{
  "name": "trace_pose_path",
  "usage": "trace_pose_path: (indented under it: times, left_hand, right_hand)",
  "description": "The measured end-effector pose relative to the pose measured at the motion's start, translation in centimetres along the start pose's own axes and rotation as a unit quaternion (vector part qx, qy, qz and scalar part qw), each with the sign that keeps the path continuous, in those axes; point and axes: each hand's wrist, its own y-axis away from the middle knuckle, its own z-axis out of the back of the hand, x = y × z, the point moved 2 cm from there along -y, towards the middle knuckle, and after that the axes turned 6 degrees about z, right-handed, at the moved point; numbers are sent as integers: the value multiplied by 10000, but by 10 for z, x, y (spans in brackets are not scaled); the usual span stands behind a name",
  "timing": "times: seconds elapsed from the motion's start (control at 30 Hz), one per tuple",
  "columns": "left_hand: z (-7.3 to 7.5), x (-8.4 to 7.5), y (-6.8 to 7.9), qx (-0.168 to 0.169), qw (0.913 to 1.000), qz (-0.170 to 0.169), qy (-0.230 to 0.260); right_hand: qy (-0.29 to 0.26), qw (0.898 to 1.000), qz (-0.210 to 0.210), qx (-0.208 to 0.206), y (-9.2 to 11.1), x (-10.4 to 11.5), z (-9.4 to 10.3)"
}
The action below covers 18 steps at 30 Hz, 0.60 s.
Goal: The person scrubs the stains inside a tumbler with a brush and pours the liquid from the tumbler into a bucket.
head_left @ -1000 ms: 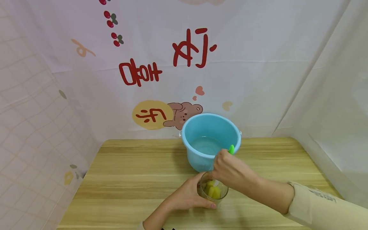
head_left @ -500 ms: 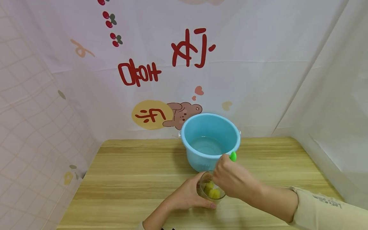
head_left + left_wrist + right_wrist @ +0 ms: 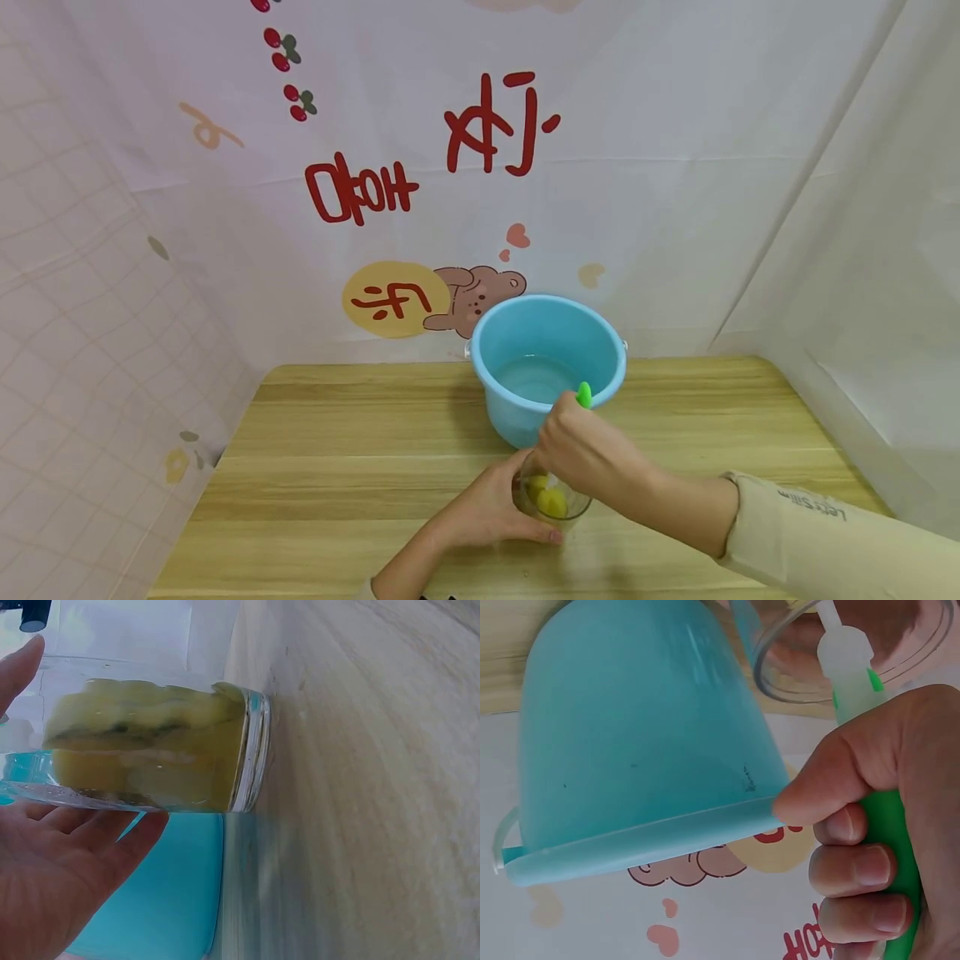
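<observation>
- Glass (image 3: 256,750) seen against white cloth (image 3: 675,217), the largest thing in view. Printed on the cloth: red lettering (image 3: 487,125), 3 pairs of cherries (image 3: 281,62) (top pair cut off), 2 pink hearts (image 3: 517,236), a brown bear (image 3: 483,292).
- Worktop (image 3: 337,462): pale wood grain, far corners rounded, cloth just behind the far edge.
- Light blue bucket (image 3: 510,421): upright on the worktop, near the far edge. What looks like shallow clear liquid low inside.
- Cream sleeve (image 3: 847,537), small dark lettering, enters lower right. Only a sliver of left cuff (image 3: 366,591) shows.
- Left hand (image 3: 491,504): spread to the glass's width and holding it, thumb on near side, fingers round far side.
- Right hand (image 3: 581,442): curled firmly round a handle, above the glass mouth. Overlaps bucket rim in the head view; cannot tell if they touch.
- Position of glass: clear, mouth up, just on the near side of the bucket. Cannot tell if the whole base meets the worktop.
- Green-handled tool (image 3: 891,825): slanted, rounded end poking out above the fist. Whitish collar (image 3: 845,652) and thin white shaft (image 3: 829,615) run down into the glass.
- Yellow-green mass (image 3: 135,712): lobed, inside the glass, filling much of it. Join with shaft unclear.
</observation>
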Motion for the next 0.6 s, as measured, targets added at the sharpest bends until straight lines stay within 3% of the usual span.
trace_pose_path:
  times: [0.27,0.6]
  left_hand:
    - [-1,2,0,-88,9998,-2,-185]
    - [-1,6,-1,-116,9997,76,-190]
  right_hand:
    - [125,9998,-114,111,-4,-3,-13]
    - [200,9993,-284,-110,7,-8,-19]
